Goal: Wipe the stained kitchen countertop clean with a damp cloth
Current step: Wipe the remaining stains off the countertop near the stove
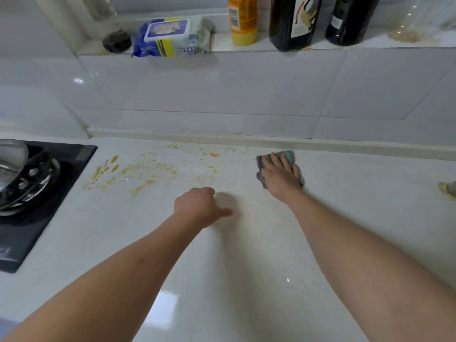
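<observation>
At the left edge of the worktop [222,280] sits the black hob [37,206] with a metal pot [12,164] on it, and just beside it, towards the back edge, the orange-yellow stains [138,171] are spread wide, untouched. Mid-worktop, the left hand [197,206] rests with fingers curled under, thumb out, holding nothing. Further right, near the back edge, the right hand [281,174] lies flat, fingers straight, pressing the grey-green cloth [287,155] onto the surface, well apart from the main mess. The risk, as I see it: a long sweep left could drag the stain across the already pale surface, or push it up against the hob's edge, and a loaded cloth would only smear.
</observation>
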Demonstrator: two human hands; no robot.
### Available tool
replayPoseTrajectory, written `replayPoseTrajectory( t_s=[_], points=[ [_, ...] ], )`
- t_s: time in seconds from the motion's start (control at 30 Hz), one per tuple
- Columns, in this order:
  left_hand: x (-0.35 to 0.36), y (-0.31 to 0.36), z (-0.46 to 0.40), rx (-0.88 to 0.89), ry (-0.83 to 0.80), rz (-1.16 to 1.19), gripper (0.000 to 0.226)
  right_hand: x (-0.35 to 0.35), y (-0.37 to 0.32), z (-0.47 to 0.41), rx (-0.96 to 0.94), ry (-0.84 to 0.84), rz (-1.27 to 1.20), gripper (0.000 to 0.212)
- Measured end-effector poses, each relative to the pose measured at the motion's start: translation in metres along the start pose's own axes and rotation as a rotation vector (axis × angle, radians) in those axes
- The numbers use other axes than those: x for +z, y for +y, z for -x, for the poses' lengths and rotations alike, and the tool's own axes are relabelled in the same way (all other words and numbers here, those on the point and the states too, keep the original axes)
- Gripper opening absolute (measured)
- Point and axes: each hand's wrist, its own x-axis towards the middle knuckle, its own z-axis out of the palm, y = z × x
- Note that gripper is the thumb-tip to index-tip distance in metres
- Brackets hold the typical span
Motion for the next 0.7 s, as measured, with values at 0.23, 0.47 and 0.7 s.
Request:
replayPoseTrajectory(
  t_s=[0.23,0.47,0.7],
  points=[
    [-0.01,-0.102,-0.009,-0.179,-0.061,0.062,0.082,-0.005,-0.006,-0.012,0.407,0.068,-0.07,0.062],
    [0.003,-0.131,-0.021,-0.102,-0.112,0.102,0.089,0.022,-0.096,-0.054,0.64,0.159,-0.123,0.075],
    [0.008,-0.14,-0.027,-0.077,-0.125,0.169,0.086,0.043,-0.184,-0.079,0.561,0.131,-0.107,0.073]
  ],
)
